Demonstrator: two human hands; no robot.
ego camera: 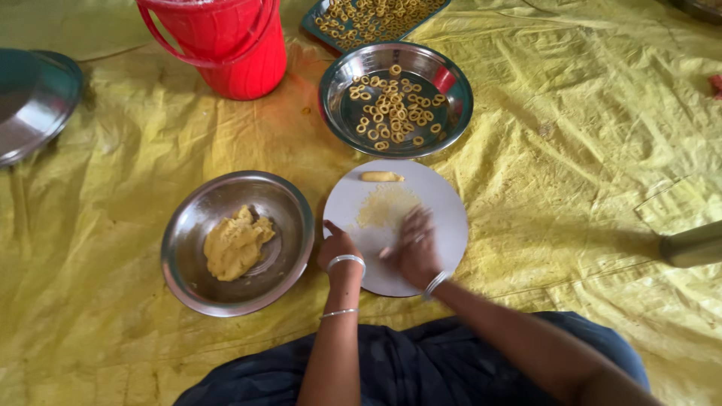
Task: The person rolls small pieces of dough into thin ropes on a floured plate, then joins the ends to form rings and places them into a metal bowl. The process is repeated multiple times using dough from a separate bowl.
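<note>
A round white board point(444, 207) lies on the yellow sheet in front of me. My right hand point(414, 244) is pressed flat on it, blurred, fingers spread over the yellow smear of dough point(385, 205); whatever lies under the palm is hidden. My left hand point(338, 248) rests at the board's left edge, fingers curled, thumb pointing up. A short roll of dough point(381, 177) lies at the board's far edge. To the left stands a steel bowl point(289, 207) holding a lump of yellow dough point(235, 243).
A steel bowl point(459, 105) with several small dough rings stands beyond the board. Behind it is a green tray point(312, 19) of more rings. A red bucket point(226, 45) stands at the back left, a steel plate point(34, 101) at far left, a metal object point(692, 244) at right.
</note>
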